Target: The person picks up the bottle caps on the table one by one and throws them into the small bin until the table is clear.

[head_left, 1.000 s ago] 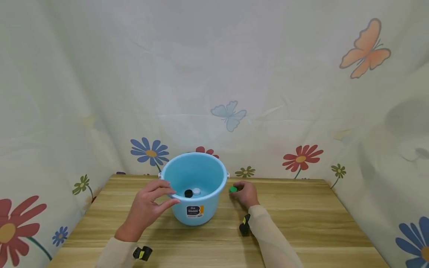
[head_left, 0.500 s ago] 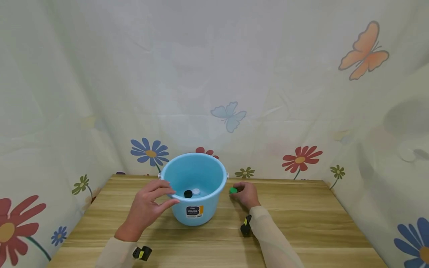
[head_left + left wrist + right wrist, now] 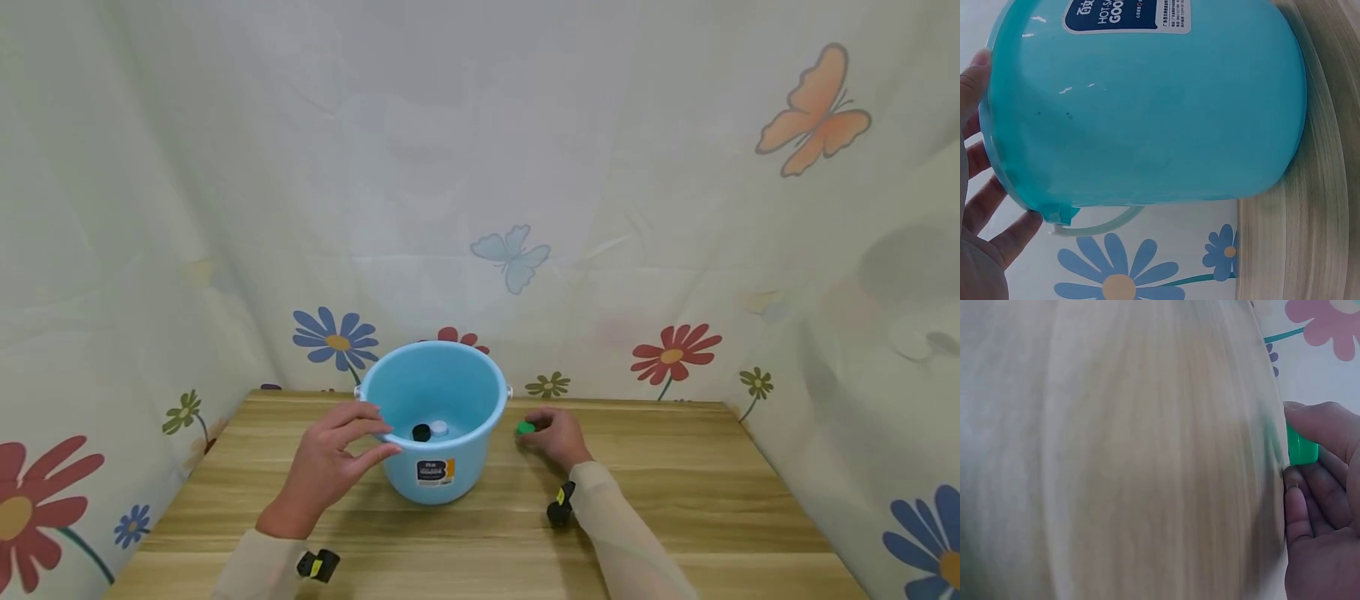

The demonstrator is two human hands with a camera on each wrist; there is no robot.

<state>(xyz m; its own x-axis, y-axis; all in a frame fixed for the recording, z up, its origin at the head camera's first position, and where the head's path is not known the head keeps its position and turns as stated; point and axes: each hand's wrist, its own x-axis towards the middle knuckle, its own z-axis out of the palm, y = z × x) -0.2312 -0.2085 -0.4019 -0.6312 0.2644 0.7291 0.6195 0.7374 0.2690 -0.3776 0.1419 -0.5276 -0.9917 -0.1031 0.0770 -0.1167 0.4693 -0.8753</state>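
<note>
A light blue bucket [image 3: 442,471] stands upright on the wooden table. My left hand [image 3: 330,462] holds its rim at the left front, thumb on the outer side and the other fingers over the edge. The left wrist view shows this hand [image 3: 982,231] at the rim, beside the bucket's side wall [image 3: 1160,119]. Inside the bucket lie a black cap [image 3: 422,432] and a white cap [image 3: 439,428]. Right of the bucket, my right hand [image 3: 557,437] pinches a green bottle cap [image 3: 526,427] low at the table. Thumb and fingers grip that cap [image 3: 1302,449] in the right wrist view.
The wooden table [image 3: 675,492] reaches back to a pale curtain [image 3: 480,150] printed with flowers and butterflies. A label [image 3: 436,472] is on the bucket's front. Black wrist cameras sit at both sleeves.
My right hand has shifted slightly to the right and nearer to me, with the green bottle cap in its fingers. My left hand and the bucket have stayed put.
</note>
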